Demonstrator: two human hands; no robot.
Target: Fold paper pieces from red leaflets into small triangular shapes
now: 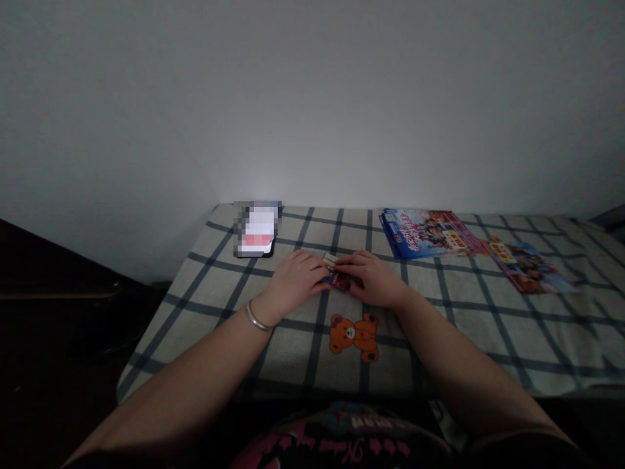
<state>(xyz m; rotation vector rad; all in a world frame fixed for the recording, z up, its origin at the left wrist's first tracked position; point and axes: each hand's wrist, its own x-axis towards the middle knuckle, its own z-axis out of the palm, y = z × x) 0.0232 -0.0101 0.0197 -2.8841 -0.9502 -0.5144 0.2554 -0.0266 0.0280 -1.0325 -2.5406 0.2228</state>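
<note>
A small piece of folded, colourfully printed paper [338, 281], dark red and blue with a pale strip at its top, lies low over the checked cloth between my two hands. My left hand [297, 281] grips its left side, fingers close together. From the right, my right hand [375, 280] has its fingertips on the paper's upper edge and its thumb near the lower right. Both hands cover parts of the paper, so its full outline is hidden. Just below, an orange teddy bear figure [352, 336] shows flat on the cloth.
A phone [258, 229] with a lit, blurred screen lies at the back left. Printed leaflets [415, 232] are stacked at the back right, with another leaflet [527, 266] beside them. Behind the table's checked cloth [205, 312] stands a white wall [322, 104].
</note>
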